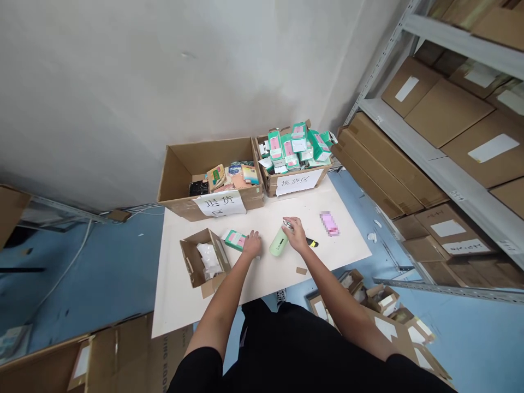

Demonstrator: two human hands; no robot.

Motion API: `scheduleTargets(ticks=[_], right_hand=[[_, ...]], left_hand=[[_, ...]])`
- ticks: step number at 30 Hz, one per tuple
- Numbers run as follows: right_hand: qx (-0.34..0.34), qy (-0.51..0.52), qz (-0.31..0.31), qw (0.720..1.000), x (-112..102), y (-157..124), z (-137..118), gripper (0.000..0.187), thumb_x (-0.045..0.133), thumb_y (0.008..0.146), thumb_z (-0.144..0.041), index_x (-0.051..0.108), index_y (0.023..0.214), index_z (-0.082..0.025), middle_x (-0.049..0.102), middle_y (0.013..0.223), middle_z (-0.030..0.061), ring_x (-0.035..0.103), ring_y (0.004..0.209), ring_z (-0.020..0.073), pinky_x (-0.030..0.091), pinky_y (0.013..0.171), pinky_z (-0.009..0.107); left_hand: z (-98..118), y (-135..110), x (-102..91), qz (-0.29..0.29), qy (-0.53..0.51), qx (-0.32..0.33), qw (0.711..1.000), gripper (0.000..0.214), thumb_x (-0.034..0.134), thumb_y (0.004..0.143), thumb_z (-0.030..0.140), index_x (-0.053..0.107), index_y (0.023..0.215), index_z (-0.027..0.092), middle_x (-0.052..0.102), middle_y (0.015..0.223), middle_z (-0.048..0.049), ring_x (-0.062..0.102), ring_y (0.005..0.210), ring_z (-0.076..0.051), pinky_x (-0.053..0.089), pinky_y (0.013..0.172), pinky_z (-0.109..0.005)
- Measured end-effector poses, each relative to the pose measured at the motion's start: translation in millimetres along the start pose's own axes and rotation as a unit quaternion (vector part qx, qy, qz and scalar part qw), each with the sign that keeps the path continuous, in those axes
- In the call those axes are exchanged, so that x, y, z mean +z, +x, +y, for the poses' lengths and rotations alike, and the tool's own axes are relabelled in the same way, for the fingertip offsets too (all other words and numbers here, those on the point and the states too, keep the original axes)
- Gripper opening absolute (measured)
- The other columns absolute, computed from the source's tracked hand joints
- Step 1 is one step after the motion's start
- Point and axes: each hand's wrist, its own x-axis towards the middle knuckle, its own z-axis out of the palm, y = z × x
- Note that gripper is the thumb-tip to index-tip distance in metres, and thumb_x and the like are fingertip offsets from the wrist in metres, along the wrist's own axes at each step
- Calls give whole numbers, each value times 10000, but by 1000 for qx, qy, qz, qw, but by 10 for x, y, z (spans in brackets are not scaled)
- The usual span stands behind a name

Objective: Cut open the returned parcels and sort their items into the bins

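Observation:
My right hand is wrapped around the silver top of a pale green cylindrical bottle, which tilts over the white table. My left hand grips the right end of a green and white carton with a pink picture, lying on the tabletop; its fingertips partly cover that end. A black and yellow object lies beside my right wrist, partly hidden by it. Left of the carton stands a small open cardboard box with crumpled white plastic inside.
At the table's back stand a large carton of mixed packets and another carton heaped with green and pink boxes, both with handwritten labels. A blurred pink item and a brown scrap lie rightward. Shelving stands on the right.

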Motion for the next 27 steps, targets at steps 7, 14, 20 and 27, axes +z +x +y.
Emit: scheduleTargets(ticks=[7, 14, 20, 27], right_hand=[[3, 24, 6, 1000, 154, 76, -63, 398, 609, 938, -388, 707, 1306, -273, 518, 1312, 94, 612, 1193, 243, 518, 1081, 402], [9, 31, 20, 999, 173, 36, -99, 398, 611, 937, -376, 703, 1317, -296, 520, 1324, 81, 616, 1182, 240, 520, 1082, 414], [14, 30, 26, 999, 117, 7, -73, 385, 606, 952, -395, 707, 1311, -298, 511, 1327, 82, 626, 1179, 239, 535, 1068, 401], [10, 19, 89, 996, 233, -24, -93, 397, 574, 982, -440, 687, 1326, -277, 485, 1357, 97, 622, 1196, 230, 557, 1044, 374]], left_hand=[[-30, -111, 62, -52, 25, 13, 998, 516, 711, 858, 352, 696, 1349, 193, 475, 1597, -252, 261, 1582, -454, 261, 1193, -659], [-161, -124, 5, -68, 40, 16, 997, 648, 672, 864, 376, 574, 1496, 267, 442, 1644, -209, 295, 1577, -440, 346, 1152, -654], [-503, -201, -88, -59, 49, -3, 997, 746, 654, 866, 390, 451, 1578, 298, 403, 1663, -228, 265, 1568, -485, 304, 1118, -736], [-535, -169, -104, -25, 25, 9, 999, 742, 725, 790, 226, 520, 1503, 224, 532, 1533, -212, 292, 1546, -411, 192, 1233, -604]])
